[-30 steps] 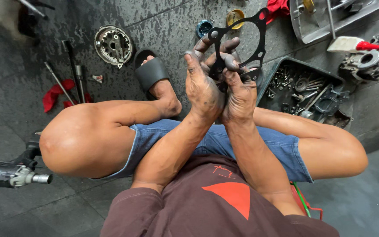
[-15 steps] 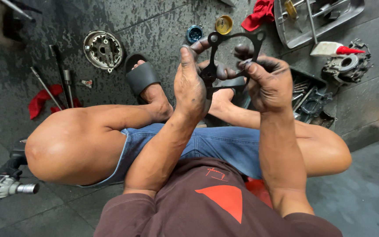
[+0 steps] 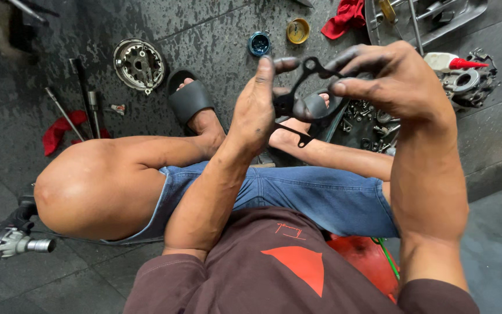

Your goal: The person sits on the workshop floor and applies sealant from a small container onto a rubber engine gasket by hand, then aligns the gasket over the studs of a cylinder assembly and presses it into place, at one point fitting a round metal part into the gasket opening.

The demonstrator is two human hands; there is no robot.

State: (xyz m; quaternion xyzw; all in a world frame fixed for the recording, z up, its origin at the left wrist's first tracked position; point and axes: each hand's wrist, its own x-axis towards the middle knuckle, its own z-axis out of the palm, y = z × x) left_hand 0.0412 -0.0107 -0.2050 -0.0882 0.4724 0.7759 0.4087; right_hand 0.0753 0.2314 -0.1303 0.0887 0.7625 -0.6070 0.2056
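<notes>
Dark grey concrete floor (image 3: pixel 216 29) fills the view, speckled and stained with pale flecks, a groove line running across it near the top. To the right, a raised step (image 3: pixel 495 139) of the same grey concrete, its edge cutting diagonally. Light is even and soft, no hard shadows. Scattered on the floor: a round metal clutch plate (image 3: pixel 139 64) upper left, long steel rods (image 3: pixel 82 96) beside a red rag (image 3: pixel 59 129), a blue cap (image 3: pixel 259 43) and a yellow cap (image 3: pixel 298 31) near the top, another red rag (image 3: pixel 345 16) beside a grey metal tray (image 3: pixel 466 11). A power tool (image 3: pixel 7 241) lies at the left edge.
</notes>
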